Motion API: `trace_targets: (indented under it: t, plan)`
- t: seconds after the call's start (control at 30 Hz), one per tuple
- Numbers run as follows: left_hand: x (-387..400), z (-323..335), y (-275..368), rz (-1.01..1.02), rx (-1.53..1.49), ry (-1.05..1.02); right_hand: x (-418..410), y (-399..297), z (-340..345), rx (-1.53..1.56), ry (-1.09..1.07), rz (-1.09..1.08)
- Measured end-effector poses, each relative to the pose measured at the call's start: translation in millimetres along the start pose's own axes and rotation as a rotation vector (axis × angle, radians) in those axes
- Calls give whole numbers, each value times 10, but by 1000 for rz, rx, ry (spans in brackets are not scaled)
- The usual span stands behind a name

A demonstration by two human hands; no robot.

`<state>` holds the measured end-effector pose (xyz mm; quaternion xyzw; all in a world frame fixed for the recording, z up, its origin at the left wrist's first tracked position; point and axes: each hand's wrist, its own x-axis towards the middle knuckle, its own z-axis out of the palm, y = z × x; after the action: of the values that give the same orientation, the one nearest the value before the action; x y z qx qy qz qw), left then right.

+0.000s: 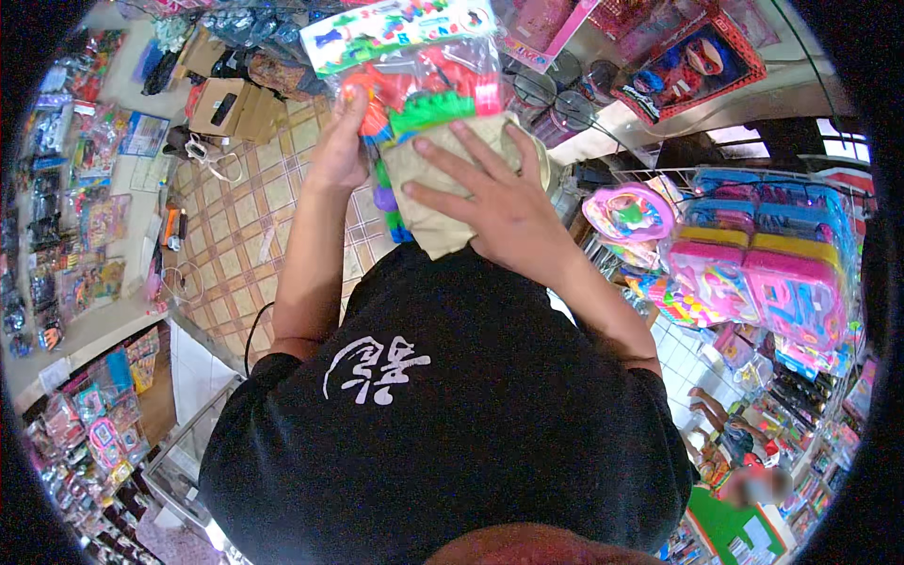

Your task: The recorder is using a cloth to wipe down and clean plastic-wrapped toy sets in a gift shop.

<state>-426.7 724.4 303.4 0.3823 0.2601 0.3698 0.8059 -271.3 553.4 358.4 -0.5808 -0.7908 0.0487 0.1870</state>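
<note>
My left hand (342, 148) grips the left edge of a clear plastic bag of colourful toy pieces (431, 106), its thumb on the front. The bag has a printed header card (402, 32) at the top and holds red, orange, green, blue and purple pieces. A crumpled beige cloth (445, 183) lies over the bag's lower front. My right hand (487, 191) presses flat on the cloth with its fingers spread. The bag's lower end is close to my black shirt.
Boxed dolls (688, 67) are at the upper right, above several clear round containers (568, 113). Pink and blue packaged toys (763, 261) hang at the right. An open cardboard box (222, 106) stands beyond the tiled floor (240, 212). A person (741, 438) is at the lower right.
</note>
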Motion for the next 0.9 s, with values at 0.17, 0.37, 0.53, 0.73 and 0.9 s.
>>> trace_targets:
  t: [0.17,0.37,0.53,0.73,0.9]
  plan:
    - [143,-19,136,77,-37,62,-139,159,-221,207,-202,-2]
    - [97,141,143,48,18,91,6,331,-626,372,-20,25]
    - [135,249,13,40,-36,-76,310,302,-375,25,200,28]
    - [265,288,78,43,-103,39,45,254,-238,-11,41,-16]
    - [345,121,69,101,-96,53,-148,327,-352,184,-145,-21]
